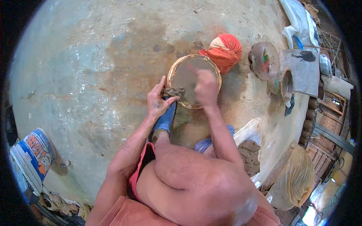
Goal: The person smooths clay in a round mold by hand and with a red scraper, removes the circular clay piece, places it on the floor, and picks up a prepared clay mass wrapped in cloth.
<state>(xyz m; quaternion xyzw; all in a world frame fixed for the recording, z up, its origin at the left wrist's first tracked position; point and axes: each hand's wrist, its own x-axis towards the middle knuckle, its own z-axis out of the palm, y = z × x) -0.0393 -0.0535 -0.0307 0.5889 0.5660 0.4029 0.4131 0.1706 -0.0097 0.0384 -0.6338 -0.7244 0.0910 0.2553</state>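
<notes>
Well — wrinkled lump (174, 92), round-rimmed vessel (171, 70).

At left, one white-and-blue bucket (34, 160) is placed; at right, white plastic sheeting (300, 22), grey slab (301, 77) and yellowish plastic bag (296, 177) are ranged.

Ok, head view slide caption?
Left grip holds a dark wad at the rim of a round vessel, right grip blurred above, orange bundle alongside.

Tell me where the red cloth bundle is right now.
In the head view, the red cloth bundle lies right of centre toward the top, by the upper-right rim of the round basin, beyond the right hand.
</notes>
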